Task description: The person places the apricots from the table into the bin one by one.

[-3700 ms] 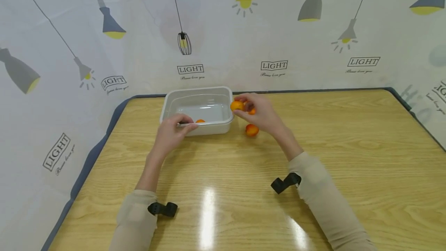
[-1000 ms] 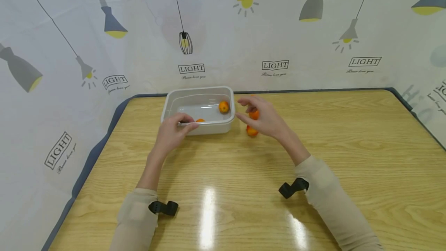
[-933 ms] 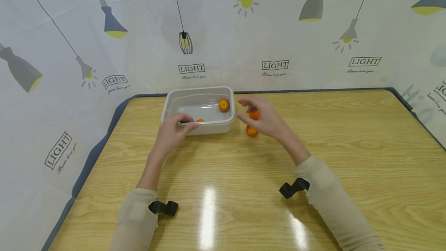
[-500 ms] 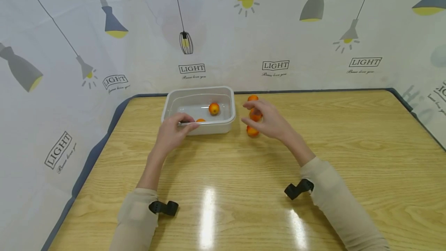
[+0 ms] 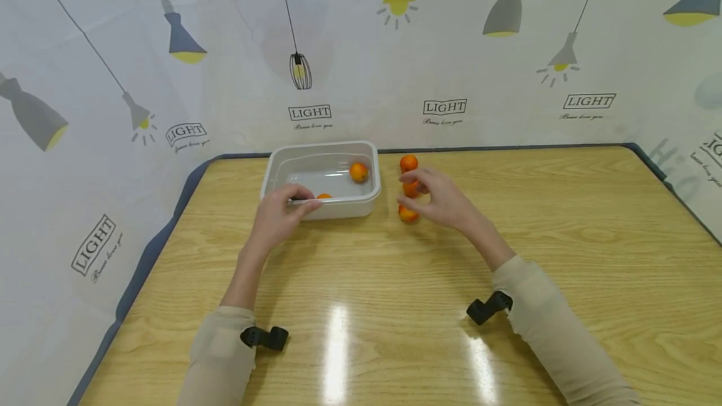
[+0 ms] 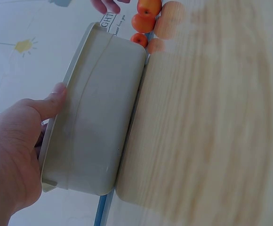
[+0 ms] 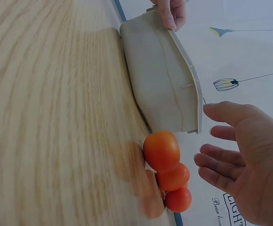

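A pale, open plastic box (image 5: 341,208) stands upright just left of the frame's centre, its near rim pinched in the left grip (image 5: 277,210). Inside are two round orange fruits: one (image 5: 358,172) toward the right end, another (image 5: 324,196) mostly hidden behind the near wall. Right of the box, three reddish-orange fruits (image 5: 408,163) line up close together, the middle one (image 5: 410,190) partly covered by the right grip (image 5: 440,200).

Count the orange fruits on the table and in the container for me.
5. Right of the container lie a far fruit, middle fruit and near fruit; inside are a right-hand fruit and a partly hidden fruit. More could be hidden inside.
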`<state>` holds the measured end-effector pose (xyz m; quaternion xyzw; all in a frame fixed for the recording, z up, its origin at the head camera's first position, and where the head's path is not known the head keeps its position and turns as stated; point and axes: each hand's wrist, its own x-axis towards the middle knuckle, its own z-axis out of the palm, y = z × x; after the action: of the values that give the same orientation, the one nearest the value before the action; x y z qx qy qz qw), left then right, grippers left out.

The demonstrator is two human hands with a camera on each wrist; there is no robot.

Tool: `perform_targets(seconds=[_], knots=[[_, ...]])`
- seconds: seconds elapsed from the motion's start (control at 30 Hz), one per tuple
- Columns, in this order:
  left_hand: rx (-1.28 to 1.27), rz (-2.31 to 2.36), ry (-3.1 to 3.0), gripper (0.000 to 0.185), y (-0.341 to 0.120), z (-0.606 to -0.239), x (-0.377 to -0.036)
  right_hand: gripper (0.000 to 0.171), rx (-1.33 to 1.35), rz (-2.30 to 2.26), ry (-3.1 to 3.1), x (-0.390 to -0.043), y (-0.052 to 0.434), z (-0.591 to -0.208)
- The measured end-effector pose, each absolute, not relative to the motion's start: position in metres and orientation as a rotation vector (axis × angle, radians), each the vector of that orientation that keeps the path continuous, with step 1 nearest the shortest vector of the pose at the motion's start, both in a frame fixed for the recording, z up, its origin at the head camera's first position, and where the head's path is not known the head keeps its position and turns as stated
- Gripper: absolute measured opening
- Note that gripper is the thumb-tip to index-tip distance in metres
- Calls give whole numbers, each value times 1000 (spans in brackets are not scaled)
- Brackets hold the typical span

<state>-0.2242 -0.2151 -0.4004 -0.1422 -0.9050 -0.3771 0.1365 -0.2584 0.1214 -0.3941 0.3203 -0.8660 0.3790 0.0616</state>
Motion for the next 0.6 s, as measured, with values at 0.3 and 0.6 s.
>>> perform_targets(seconds=[0.3, 0.6], knots=[[-414, -1097, -2618, 20, -215, -400, -224, 38, 969, 1031, -2686, -260, 128, -403], [-410, -1090, -2609, 19, -214, -398, -223, 39, 976, 993, -2771, -260, 133, -405]])
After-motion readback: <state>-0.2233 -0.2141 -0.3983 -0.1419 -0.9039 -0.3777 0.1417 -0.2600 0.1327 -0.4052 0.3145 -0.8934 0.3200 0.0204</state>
